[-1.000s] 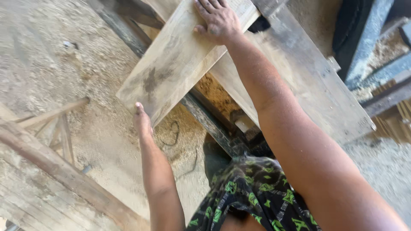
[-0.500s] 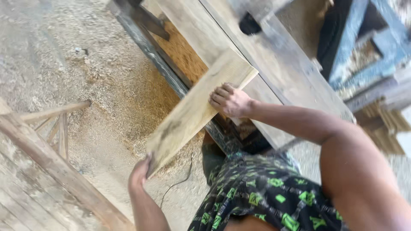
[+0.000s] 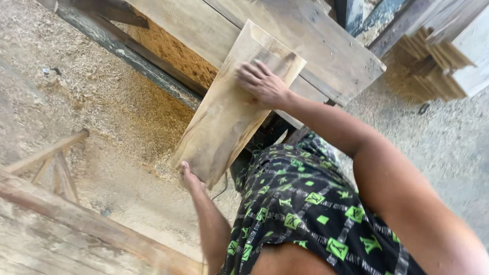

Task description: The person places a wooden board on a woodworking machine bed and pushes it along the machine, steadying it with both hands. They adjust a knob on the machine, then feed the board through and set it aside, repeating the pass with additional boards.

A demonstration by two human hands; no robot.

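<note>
A person is holding a wooden board (image 3: pixel 232 109) with both bare hands, tilted above the sawdust-strewn ground. The right hand (image 3: pixel 261 81) is lying flat on the upper face of the board, near its far end, fingers spread and pressing down rather than curling round anything. The left hand (image 3: pixel 189 176) is gripping the board's near end from below, with the edge of the wood sitting in its curled fingers. The two hands are well apart, one toward each end of the board.

The far end of the board is overlapping a wide wooden table (image 3: pixel 326 40), which is standing just beyond it; whether the board is touching that table top cannot be told. Under the board and to its left, a heap of sawdust (image 3: pixel 153 109) is spreading across the ground. A dark beam (image 3: pixel 127 51) is running along the near edge of the table, just left of the board. A rough wooden frame (image 3: pixel 56 168) is lying well to the left of the board, in the near corner. Right of the board, the person's black shorts with green patterning (image 3: pixel 300 203) are filling the foreground, and a stack of cut wood (image 3: pixel 438 66) is sitting far off to the right, past the table
</note>
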